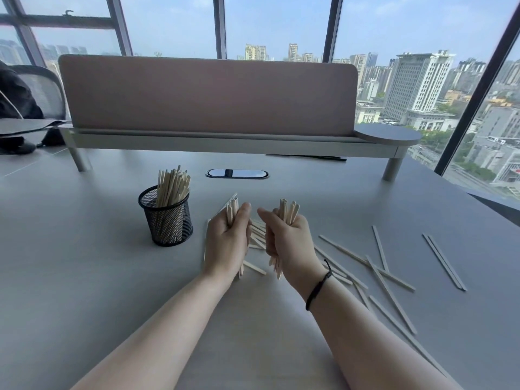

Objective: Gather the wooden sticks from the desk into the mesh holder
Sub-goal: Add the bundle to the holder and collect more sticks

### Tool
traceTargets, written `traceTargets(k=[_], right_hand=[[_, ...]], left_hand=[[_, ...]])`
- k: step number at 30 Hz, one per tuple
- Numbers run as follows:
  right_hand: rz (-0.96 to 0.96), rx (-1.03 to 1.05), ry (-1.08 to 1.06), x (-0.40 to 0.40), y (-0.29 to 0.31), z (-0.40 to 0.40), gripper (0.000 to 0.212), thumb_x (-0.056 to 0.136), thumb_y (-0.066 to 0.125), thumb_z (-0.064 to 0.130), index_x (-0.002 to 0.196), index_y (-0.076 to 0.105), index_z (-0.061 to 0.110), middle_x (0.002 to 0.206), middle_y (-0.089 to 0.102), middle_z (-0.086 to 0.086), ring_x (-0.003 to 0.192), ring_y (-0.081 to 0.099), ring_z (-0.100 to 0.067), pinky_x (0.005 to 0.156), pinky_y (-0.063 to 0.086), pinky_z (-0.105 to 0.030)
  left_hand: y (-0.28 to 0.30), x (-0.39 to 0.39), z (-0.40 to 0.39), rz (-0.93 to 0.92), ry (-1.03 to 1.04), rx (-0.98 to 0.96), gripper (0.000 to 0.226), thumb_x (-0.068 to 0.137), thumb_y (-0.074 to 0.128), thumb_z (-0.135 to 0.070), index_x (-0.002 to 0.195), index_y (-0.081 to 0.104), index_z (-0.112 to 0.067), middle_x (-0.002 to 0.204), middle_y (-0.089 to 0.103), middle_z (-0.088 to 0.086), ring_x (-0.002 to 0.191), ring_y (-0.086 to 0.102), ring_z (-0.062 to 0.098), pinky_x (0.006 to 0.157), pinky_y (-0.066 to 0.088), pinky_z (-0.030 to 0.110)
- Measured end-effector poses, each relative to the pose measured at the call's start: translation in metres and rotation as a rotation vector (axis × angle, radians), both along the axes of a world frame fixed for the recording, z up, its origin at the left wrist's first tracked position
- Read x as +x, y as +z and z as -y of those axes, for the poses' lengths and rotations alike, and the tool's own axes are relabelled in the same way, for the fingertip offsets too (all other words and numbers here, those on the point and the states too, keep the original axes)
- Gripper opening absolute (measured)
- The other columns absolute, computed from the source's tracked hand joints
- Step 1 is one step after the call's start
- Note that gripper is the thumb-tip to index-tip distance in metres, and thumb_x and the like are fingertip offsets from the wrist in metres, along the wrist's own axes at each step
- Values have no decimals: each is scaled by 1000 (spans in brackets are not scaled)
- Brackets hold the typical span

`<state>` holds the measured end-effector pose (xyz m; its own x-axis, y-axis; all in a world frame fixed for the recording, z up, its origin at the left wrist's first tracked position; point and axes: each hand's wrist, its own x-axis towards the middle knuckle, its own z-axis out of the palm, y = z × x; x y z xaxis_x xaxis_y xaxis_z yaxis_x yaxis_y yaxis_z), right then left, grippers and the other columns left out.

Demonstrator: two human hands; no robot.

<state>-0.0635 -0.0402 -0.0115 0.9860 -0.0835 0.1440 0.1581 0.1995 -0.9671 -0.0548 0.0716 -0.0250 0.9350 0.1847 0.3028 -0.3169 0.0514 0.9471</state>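
Observation:
A black mesh holder (pixel 166 220) stands on the grey desk (pixel 84 263), left of my hands, with several wooden sticks upright in it. My left hand (pixel 226 243) is closed around a bundle of sticks (pixel 232 211) that pokes out above and below the fist. My right hand (pixel 289 240), with a black band at the wrist, grips another bundle (pixel 287 211). The two fists are side by side, just apart. Several loose sticks (pixel 380 266) lie scattered on the desk to the right, and a few lie under and between my hands.
A pink-grey divider screen (pixel 208 94) on a raised shelf crosses the back of the desk. An oval cable port (pixel 237 173) sits behind my hands. A chair with dark items (pixel 19 108) is at far left. Windows lie beyond.

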Motion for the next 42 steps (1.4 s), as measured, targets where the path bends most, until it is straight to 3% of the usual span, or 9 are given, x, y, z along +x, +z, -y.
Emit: traceTargets(k=[7,12,18,25,30,33,36,39,42], right_hand=[[31,-82,-19,0,-6,2,44,88,71,21,54,43,12,48,38,-10,42,38,-21,50,34,-36],[-71,-56,-18,6,-1,1,52,90,68,20,51,34,22,45,28,-3,38,23,-17,45,22,-27],[-106,94,111,30,53,-48,64,94,59,35,37,35,22,42,28,4,39,22,-15,44,22,-26],[56,94,168,70,111,-144,57,97,54,45,48,40,20,41,38,5,39,39,-15,54,38,-32],[54,-177,96,92,96,-180,47,95,60,38,56,45,17,50,46,1,42,48,-12,55,51,-35],[109,-395,2,101,81,-185,34,91,66,31,64,49,20,60,56,1,53,53,-15,58,47,-30],[231,-482,-73,101,80,-180,6,91,65,24,92,59,21,79,66,1,73,64,-19,66,50,-31],[402,-708,-170,104,79,-170,17,95,53,15,105,66,11,95,71,-3,90,63,-21,77,48,-31],[399,-940,-113,108,67,-166,27,99,45,20,103,69,8,103,71,-11,98,61,-28,80,46,-35]], left_hand=[[-1,2,-2,51,-6,64,52,86,65,-51,65,60,-4,51,40,20,45,41,23,45,38,31],[6,3,-3,-115,-17,-55,60,78,69,-59,46,41,-17,42,36,6,36,34,20,47,29,27],[68,14,-39,-38,29,-183,71,98,59,-37,34,31,-22,37,27,-6,34,26,14,48,22,25],[128,59,-126,-25,395,-59,63,99,51,-49,47,51,-13,48,57,2,57,60,23,63,47,31],[94,82,-152,-191,392,160,57,102,44,-51,80,72,-6,75,68,0,66,61,12,60,45,27],[72,87,-157,-221,316,194,48,102,47,-45,72,68,-13,71,67,0,67,60,17,63,45,30],[58,89,-159,-219,257,172,41,101,48,-40,78,65,-10,77,67,4,72,60,20,68,45,31],[51,92,-158,-179,248,199,31,98,49,-33,79,53,-9,75,55,5,72,51,20,68,40,34],[48,94,-156,-146,243,225,24,92,50,-37,98,62,-18,93,68,1,80,61,19,73,48,35]])
